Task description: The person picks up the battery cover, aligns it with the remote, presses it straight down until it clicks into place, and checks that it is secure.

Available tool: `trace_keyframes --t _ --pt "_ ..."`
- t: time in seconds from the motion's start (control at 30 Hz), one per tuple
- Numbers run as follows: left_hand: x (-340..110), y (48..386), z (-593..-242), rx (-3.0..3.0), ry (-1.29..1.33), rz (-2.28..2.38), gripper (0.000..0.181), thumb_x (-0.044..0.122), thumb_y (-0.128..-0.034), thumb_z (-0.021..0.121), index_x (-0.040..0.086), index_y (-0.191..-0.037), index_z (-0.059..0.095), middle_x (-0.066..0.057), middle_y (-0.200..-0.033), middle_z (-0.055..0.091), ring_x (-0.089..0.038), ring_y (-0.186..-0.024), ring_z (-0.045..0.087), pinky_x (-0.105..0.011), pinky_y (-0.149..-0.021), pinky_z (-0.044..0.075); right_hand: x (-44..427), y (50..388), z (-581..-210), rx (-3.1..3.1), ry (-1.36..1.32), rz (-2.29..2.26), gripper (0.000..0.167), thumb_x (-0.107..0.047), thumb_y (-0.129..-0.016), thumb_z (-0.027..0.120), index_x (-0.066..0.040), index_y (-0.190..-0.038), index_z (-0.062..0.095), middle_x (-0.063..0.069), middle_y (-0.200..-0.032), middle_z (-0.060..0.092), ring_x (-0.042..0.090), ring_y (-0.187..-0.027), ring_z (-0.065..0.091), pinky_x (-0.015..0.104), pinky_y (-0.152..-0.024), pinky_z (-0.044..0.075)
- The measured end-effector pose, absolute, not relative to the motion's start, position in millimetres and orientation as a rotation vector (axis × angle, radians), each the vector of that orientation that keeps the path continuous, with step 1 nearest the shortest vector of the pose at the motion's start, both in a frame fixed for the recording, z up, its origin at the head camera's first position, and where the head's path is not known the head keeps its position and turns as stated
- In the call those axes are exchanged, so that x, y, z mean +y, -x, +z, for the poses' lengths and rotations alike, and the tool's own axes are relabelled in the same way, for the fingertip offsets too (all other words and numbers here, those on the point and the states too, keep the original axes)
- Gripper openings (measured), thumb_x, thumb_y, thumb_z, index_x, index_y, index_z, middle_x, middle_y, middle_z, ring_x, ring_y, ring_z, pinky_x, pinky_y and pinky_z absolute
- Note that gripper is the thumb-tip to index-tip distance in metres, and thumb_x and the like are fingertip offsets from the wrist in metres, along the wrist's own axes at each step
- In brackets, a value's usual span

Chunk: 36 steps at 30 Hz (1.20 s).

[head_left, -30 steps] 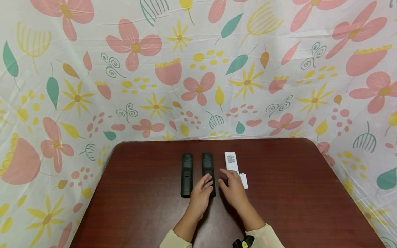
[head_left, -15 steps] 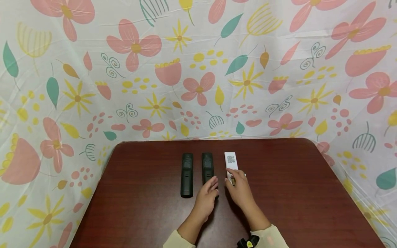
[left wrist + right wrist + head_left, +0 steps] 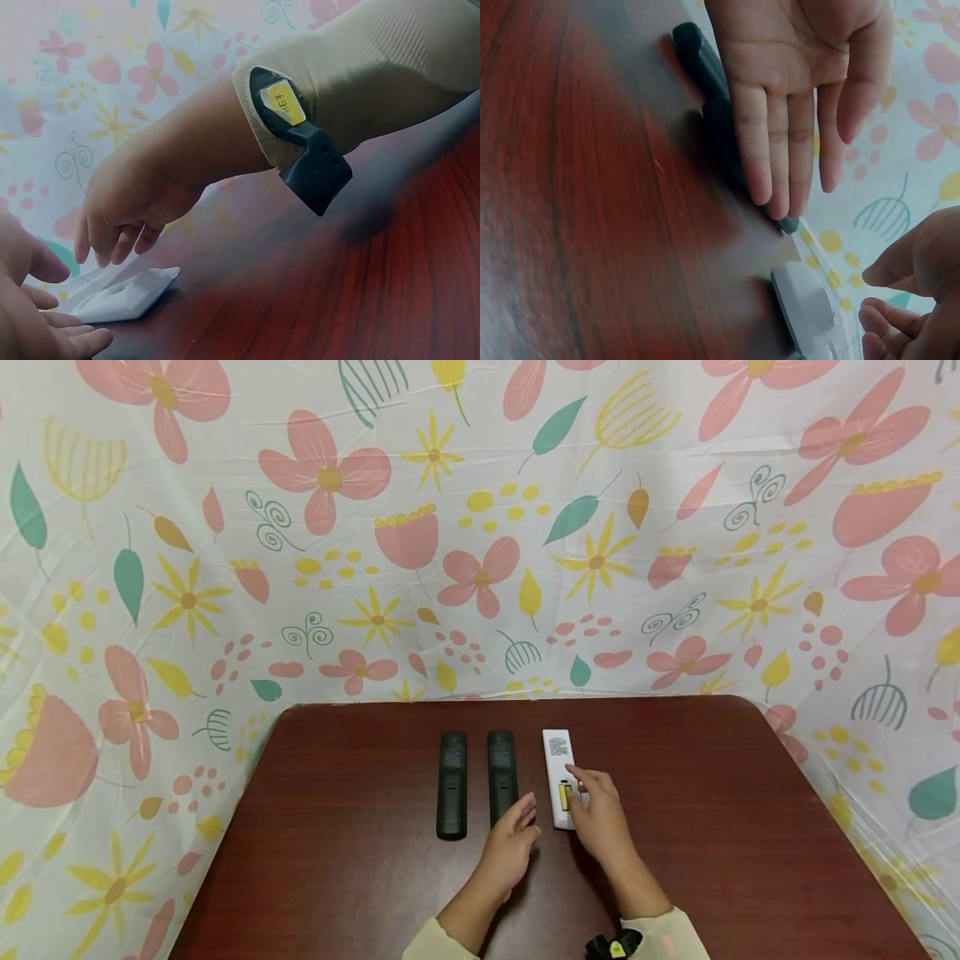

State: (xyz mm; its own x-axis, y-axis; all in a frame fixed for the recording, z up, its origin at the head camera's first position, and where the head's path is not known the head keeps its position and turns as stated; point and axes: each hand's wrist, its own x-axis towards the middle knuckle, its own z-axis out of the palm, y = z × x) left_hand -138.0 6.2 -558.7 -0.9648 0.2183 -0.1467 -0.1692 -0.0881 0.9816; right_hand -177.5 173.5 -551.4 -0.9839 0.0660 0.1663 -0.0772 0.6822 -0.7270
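White remote (image 3: 558,760) now shows its bare battery (image 3: 566,797) between the spread left hand (image 3: 508,850) and spread right hand (image 3: 602,822), which moves aside.

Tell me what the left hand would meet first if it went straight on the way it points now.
Probably the white remote, on its left long side: the left hand points forward and rightward toward it in the head view. Height is hard to judge, so it might pass above.
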Motion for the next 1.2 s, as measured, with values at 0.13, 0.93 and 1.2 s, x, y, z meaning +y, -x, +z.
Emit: trace_keyframes --t 0.13,0.93,1.2 --pt "9.1 137.3 -559.5 1.940 -0.064 2.123 0.059 0.004 -0.0985 0.048 -0.003 -0.155 0.033 -0.025 -0.159 0.037 -0.041 -0.149 0.035 -0.055 -0.118 0.035 179.3 177.5 -550.6 -2.738 0.020 1.182 0.047 -0.006 -0.095 0.060 -0.010 -0.142 0.058 0.018 -0.134 0.054 0.033 -0.114 0.056 0.045 -0.086 0.046" --pt "21.8 135.7 -565.6 1.970 0.019 2.059 0.063 0.009 -0.0940 0.057 0.005 -0.155 0.039 -0.020 -0.158 0.041 -0.037 -0.150 0.034 -0.052 -0.118 0.036 212.2 179.1 -556.2 -2.879 0.229 1.249 0.056 -0.015 -0.098 0.060 -0.005 -0.151 0.044 0.025 -0.142 0.044 0.038 -0.122 0.053 0.051 -0.098 0.045" --pt "25.8 137.7 -567.1 1.938 0.001 2.059 0.061 0.010 -0.0951 0.058 0.004 -0.153 0.041 -0.020 -0.156 0.045 -0.035 -0.148 0.037 -0.052 -0.117 0.037 212.4 177.9 -559.7 -2.916 0.181 1.213 0.056 -0.016 -0.097 0.061 0.000 -0.148 0.046 0.025 -0.134 0.053 0.036 -0.115 0.059 0.051 -0.096 0.048"
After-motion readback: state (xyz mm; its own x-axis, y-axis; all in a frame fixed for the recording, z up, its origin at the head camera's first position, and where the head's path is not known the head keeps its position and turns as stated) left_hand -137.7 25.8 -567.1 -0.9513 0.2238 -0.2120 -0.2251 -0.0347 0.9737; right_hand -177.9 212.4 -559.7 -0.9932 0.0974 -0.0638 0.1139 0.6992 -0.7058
